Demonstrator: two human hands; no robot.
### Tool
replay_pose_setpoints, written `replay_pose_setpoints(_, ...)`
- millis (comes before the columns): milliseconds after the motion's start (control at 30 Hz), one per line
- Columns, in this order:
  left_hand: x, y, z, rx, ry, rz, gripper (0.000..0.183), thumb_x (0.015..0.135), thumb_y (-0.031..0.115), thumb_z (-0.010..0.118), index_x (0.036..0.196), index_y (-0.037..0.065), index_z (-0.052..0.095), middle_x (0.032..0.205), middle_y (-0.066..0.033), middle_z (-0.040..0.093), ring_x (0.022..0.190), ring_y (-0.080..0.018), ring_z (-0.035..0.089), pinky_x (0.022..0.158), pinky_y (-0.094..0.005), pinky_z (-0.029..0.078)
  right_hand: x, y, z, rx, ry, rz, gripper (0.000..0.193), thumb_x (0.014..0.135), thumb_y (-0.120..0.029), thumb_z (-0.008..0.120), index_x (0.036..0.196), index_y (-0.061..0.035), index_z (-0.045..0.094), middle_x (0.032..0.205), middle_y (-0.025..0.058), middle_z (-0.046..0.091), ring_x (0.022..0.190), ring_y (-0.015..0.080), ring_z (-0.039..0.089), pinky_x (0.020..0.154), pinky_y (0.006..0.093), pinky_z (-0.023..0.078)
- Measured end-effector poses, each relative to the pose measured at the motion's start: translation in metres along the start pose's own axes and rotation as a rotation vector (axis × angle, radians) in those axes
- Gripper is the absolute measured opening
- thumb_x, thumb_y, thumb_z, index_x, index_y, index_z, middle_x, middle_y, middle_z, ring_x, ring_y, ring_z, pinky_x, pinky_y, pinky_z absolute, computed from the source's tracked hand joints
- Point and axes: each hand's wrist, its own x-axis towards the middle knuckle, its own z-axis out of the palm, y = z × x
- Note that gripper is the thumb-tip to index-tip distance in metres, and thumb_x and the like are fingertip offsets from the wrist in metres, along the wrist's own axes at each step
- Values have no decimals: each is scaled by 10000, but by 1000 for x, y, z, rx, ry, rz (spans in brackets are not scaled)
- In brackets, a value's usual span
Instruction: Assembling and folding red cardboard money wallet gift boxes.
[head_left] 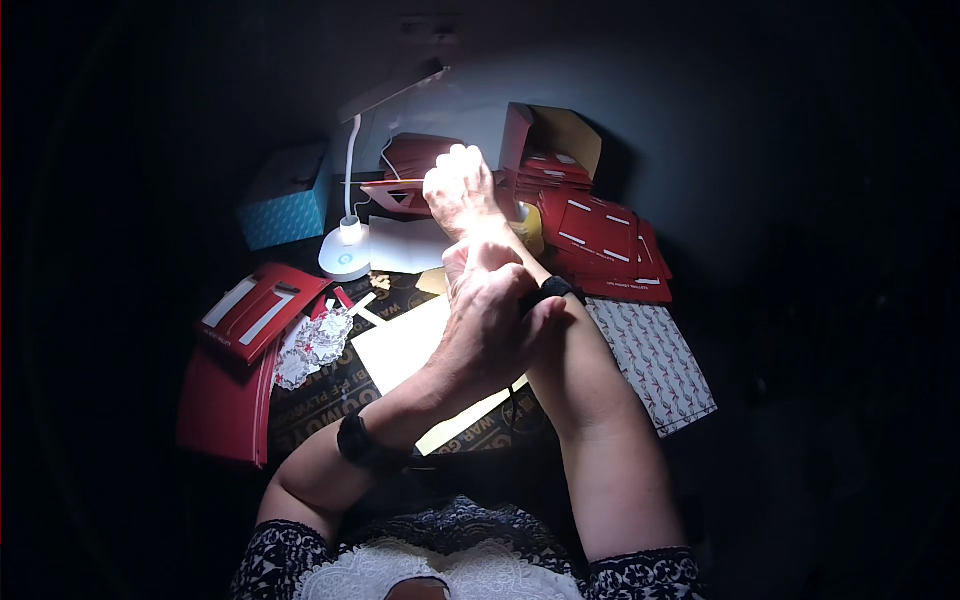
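My right hand [463, 195] reaches far forward under the lamp, its fingers curled closed at the edge of a red card [398, 197] with a cut-out opening. The glare washes out detail there, and part of the card is behind the hand. My left hand [490, 315] lies across my right forearm near its black wristband [560, 290]. Its fingers are bent inward and its thumb points right; what they close on is hidden. Beneath the left arm, a pale yellow sheet [395, 350] rests on the dark printed table surface [320, 405].
A white desk lamp [346, 255] stands left of the right hand, near a blue box [285, 205]. Red printed packets [600, 235] and an open carton [580, 135] fill the right. Red folders [228, 400], paper scraps [312, 350] and a patterned sheet [655, 365] lie nearer.
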Motion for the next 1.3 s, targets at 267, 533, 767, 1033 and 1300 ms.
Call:
replay_pose_setpoints(267, -8, 0, 2, -242, -48, 105, 149, 800, 165, 698, 846, 44, 622, 1158, -164, 559, 1180, -353, 439, 994, -486, 339, -7, 25, 26, -6, -17, 99, 156, 819, -168, 569, 760, -66, 670, 820, 125, 658, 863, 247, 599, 791, 368, 452)
replay_pose_setpoints(533, 8, -9, 4, -415, -166, 265, 164, 804, 105, 703, 915, 91, 583, 1263, -137, 516, 1288, -369, 360, 1093, -519, 226, -7, 44, 39, -23, -52, 184, 149, 825, -164, 569, 774, -69, 672, 830, 124, 662, 862, 236, 611, 810, 361, 453)
replay_pose_setpoints(767, 26, -18, 8, -323, -394, 91, 211, 861, 122, 657, 1046, 20, 649, 1258, -129, 521, 1290, -237, 394, 1049, -397, 352, 0, 52, 44, -32, -71, 244, 144, 830, -159, 569, 786, -71, 674, 838, 122, 666, 861, 226, 620, 826, 355, 454)
replay_pose_setpoints(1033, 18, -30, 27, -640, -350, 198, 190, 838, 163, 655, 967, 25, 659, 1254, -148, 534, 1190, -261, 497, 1041, -348, 352, 7, 52, 57, -26, -107, 306, 139, 835, -155, 569, 800, -74, 676, 847, 121, 671, 860, 215, 631, 844, 347, 455)
replay_pose_setpoints(1300, 14, -24, 7, -403, -241, 245, 196, 935, 107, 536, 1107, 66, 623, 1308, -116, 532, 1376, -348, 334, 1133, -485, 238, 12, 42, 70, -8, -149, 361, 134, 841, -150, 569, 814, -76, 678, 857, 120, 675, 858, 204, 642, 863, 340, 457)
